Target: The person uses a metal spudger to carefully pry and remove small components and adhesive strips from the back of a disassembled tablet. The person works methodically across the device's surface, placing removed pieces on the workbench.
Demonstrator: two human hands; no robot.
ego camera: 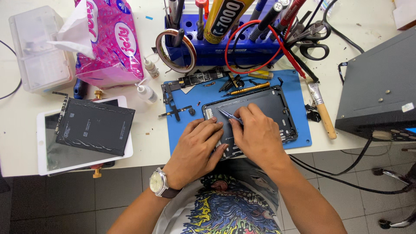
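An opened dark tablet shell (273, 106) lies on a blue work mat (299, 93). My right hand (258, 134) grips blue-tipped tweezers (227, 115), whose points touch the shell's inner left part. My left hand (197, 145) rests flat on the shell's lower left edge, fingers spread, holding nothing. A wristwatch (159, 183) sits on my left wrist.
A circuit board (197, 79), flex cables (175, 110) and a gold screwdriver (249, 89) lie on the mat. A black battery (94, 125) rests on a white screen panel (47, 151) at left. Behind: pink tissue pack (106, 41), blue tool rack (225, 50), scissors (314, 41), brush (323, 112). Dark box (377, 86) at right.
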